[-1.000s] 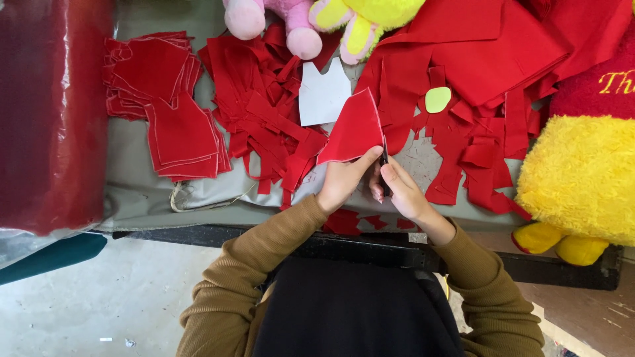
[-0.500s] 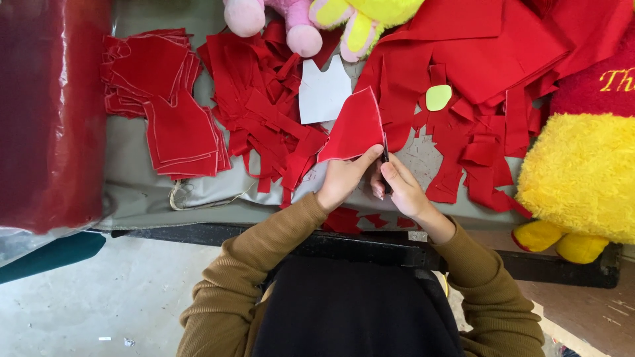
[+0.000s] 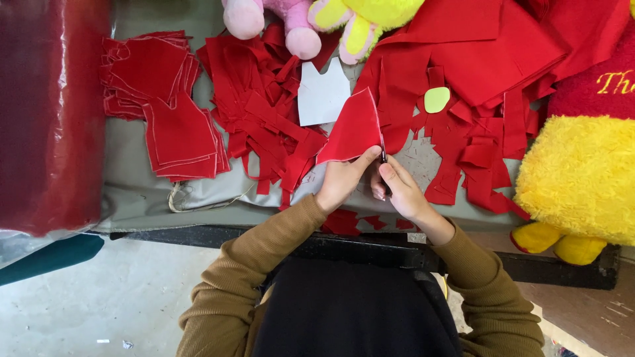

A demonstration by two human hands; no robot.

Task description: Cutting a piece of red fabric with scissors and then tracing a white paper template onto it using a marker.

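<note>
at the table's near edge, the right hand (image 3: 400,192) is closed around small scissors (image 3: 383,158), cutting along the red fabric piece (image 3: 354,129) that the left hand (image 3: 340,182) pinches by its lower corner. keeping the cloth taut and following its chalked edge looks wise; red scraps (image 3: 264,119) lie beyond.
</note>
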